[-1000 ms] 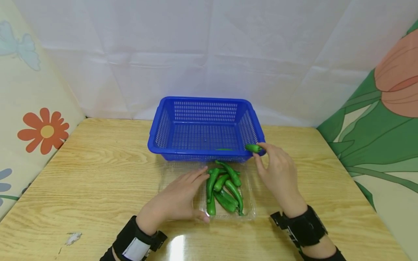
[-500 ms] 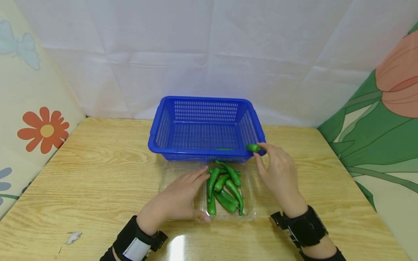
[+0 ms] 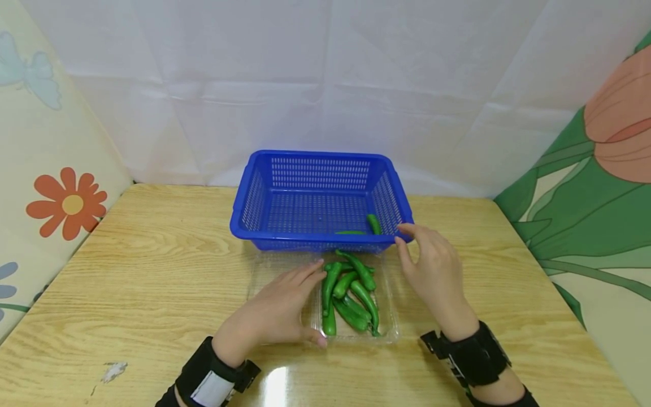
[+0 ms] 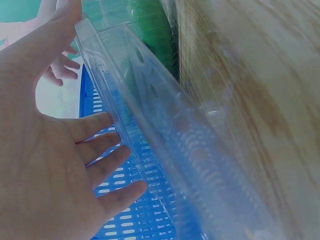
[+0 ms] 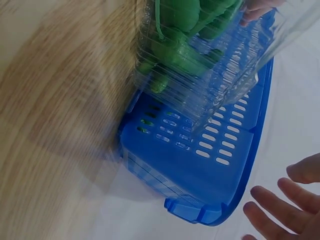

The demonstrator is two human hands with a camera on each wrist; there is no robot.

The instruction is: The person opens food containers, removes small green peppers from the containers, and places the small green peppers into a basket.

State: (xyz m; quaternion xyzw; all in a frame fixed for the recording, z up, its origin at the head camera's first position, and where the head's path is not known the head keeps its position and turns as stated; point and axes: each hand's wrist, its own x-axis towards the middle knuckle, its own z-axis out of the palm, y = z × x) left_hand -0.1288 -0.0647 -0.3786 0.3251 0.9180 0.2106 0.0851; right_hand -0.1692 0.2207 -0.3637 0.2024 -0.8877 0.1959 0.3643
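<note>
One green pepper [image 3: 373, 224] has passed from the fingertips of the right hand [image 3: 432, 268] into the blue basket [image 3: 315, 237]; the left hand [image 3: 277, 314] and the clear plastic box [image 3: 389, 322] hold position. That pepper lies inside the basket near its front right corner, with one end toward the back. Its lower end is hidden behind the front rim; whether it lies flat or leans on the wall cannot be told.

Caution: a pepper released too close to this corner may catch on the rim and drop outside, since the right hand works right beside it. Box shift is a second possible fault. The loose peppers [image 3: 356, 317] overlap, so drawing one from beneath could drag its neighbours or the thin box, which the left hand appears only to steady lightly.

Appearance: the peppers are glossy, bright green, slim and partly curved. They are piled in the right half of the box, in front of the basket. A second pepper [image 3: 350, 232] shows as a sliver above the basket's front rim.

Fingers: right thumb and forefinger stand apart, holding nothing. Left fingers are spread wide along the box, thumb at its front edge. The basket stands toward the back edge of the table [image 3: 173, 243].
</note>
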